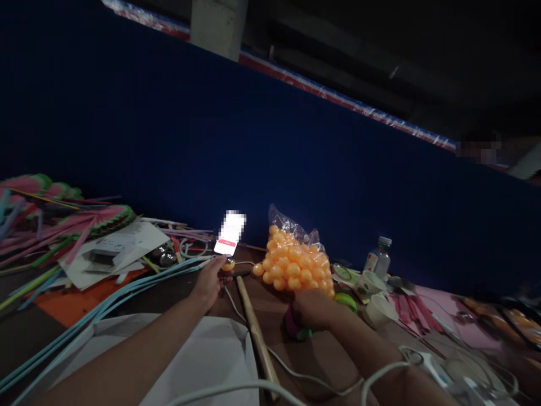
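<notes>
My left hand pinches a small ball, silvery on top and orange below, just under a lit phone. My right hand is closed, in front of a clear plastic bag full of orange balls. Its fingers grip a purple roll-like thing with a green part at its lower edge; the exact kind is hard to make out in the dim light. Loose orange balls lie by the bag's left side. Between my arms a wooden stick lies on the brown table.
Watermelon-patterned fans, pale blue strips and silver balls crowd the left. A white paper box stands below my left arm. Rightward are a green tape roll, paper cups, a bottle and white cables.
</notes>
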The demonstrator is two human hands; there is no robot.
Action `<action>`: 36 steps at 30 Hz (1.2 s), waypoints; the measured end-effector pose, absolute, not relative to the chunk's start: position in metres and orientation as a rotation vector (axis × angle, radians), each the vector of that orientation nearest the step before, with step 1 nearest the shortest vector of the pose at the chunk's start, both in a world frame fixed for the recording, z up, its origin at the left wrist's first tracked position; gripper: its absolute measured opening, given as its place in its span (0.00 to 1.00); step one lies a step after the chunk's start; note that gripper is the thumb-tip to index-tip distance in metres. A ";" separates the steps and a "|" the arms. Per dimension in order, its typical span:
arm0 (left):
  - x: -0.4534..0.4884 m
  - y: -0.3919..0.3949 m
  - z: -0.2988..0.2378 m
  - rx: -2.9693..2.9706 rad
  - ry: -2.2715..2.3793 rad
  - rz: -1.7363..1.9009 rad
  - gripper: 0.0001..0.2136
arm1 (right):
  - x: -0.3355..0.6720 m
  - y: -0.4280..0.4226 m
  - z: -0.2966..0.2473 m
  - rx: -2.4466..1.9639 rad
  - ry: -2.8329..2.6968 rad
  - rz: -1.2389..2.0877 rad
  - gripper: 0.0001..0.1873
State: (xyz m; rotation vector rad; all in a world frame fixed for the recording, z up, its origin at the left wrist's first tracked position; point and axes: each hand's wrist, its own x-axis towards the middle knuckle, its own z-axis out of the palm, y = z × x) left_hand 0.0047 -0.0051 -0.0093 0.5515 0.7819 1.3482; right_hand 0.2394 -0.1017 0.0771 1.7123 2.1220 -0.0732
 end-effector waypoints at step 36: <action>0.001 -0.003 -0.002 0.480 0.616 1.260 0.07 | 0.143 -0.060 0.048 2.600 2.276 -2.461 0.13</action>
